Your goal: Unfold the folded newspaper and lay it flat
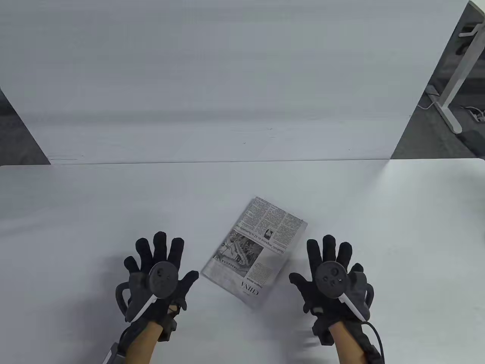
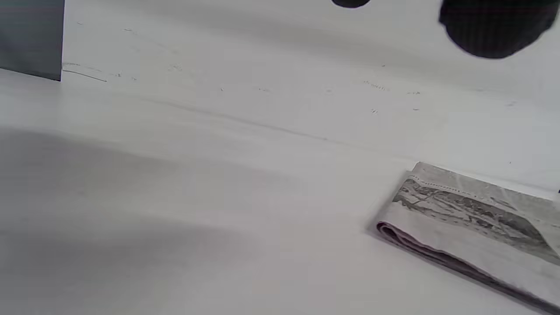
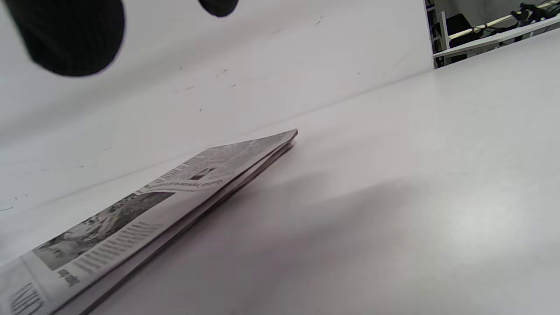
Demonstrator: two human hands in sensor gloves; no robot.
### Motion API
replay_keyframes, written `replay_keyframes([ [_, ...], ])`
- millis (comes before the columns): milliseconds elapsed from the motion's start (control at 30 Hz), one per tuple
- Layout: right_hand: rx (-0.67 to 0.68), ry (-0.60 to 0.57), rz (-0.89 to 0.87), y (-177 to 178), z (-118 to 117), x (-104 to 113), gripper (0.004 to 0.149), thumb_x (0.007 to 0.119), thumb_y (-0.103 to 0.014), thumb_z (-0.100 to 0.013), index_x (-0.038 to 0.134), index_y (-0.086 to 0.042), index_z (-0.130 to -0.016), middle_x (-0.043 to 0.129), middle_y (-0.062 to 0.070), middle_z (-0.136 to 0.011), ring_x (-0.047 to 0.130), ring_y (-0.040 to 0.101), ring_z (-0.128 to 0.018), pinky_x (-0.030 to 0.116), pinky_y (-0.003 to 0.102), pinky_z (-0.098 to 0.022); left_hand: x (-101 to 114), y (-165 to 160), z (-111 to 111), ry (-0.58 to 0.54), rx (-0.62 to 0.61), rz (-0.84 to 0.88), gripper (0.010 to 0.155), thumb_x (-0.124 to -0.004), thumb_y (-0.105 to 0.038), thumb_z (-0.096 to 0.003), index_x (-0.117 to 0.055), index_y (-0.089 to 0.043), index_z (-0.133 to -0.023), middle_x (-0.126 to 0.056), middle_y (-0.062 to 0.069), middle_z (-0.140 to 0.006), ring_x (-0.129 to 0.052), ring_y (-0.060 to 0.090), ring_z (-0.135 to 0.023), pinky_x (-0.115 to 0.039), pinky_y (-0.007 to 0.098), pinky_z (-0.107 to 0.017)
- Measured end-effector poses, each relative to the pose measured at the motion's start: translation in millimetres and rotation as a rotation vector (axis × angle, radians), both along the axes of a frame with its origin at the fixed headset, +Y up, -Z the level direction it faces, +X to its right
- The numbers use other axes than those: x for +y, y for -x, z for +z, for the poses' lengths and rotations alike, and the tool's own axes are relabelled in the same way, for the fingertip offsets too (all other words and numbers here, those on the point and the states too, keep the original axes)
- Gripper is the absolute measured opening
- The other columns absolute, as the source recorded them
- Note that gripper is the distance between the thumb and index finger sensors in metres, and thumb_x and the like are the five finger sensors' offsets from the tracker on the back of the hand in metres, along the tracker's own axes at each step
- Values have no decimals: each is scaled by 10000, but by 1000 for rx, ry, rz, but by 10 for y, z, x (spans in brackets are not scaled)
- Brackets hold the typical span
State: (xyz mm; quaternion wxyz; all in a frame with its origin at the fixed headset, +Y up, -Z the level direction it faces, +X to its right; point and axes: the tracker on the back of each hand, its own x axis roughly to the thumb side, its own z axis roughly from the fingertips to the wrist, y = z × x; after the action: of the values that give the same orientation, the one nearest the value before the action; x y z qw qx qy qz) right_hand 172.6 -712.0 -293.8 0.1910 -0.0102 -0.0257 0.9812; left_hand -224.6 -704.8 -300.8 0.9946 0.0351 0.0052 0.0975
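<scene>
A folded newspaper (image 1: 254, 252) lies flat on the white table, turned at an angle, between my two hands. It also shows in the left wrist view (image 2: 472, 223) with its folded edge toward the camera, and in the right wrist view (image 3: 144, 214). My left hand (image 1: 159, 261) is spread open, palm down, just left of the paper and apart from it. My right hand (image 1: 329, 261) is spread open, palm down, just right of the paper and apart from it. Neither hand holds anything.
A white upright board (image 1: 227, 76) stands along the table's back edge. A white table leg (image 1: 456, 81) and cables stand on the floor at the far right. The white tabletop (image 1: 75, 212) stretches to both sides of the paper.
</scene>
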Motion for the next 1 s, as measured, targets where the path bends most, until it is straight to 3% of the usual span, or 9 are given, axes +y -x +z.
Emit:
replay_keyframes([
  [633, -16, 28, -43, -2, 11, -23, 857, 765, -600, -438, 361, -255, -1110, 188, 193, -1194, 125, 584, -1016, 278, 831, -604, -106, -65, -81, 130, 5, -2, 807, -732, -621, -443, -374, -347, -1111, -259, 103, -1219, -217, 520, -1117, -236, 753, -749],
  [867, -23, 43, -75, -29, -18, -59, 846, 769, -580, -443, 369, -245, -1109, 194, 214, -1189, 139, 591, -1015, 283, 831, -602, -31, -506, -552, 285, 64, -71, 733, -736, -572, -458, -518, -289, -1099, -372, 134, -1212, -300, 541, -1105, -295, 732, -753],
  [1000, -16, 38, -99, -40, -7, -47, 840, 773, -567, -445, 374, -239, -1107, 201, 224, -1185, 147, 597, -1012, 287, 831, -599, -137, -764, -744, 346, 105, -118, 724, -743, -564, -458, -547, -264, -1086, -364, 138, -1214, -282, 550, -1103, -294, 734, -753],
])
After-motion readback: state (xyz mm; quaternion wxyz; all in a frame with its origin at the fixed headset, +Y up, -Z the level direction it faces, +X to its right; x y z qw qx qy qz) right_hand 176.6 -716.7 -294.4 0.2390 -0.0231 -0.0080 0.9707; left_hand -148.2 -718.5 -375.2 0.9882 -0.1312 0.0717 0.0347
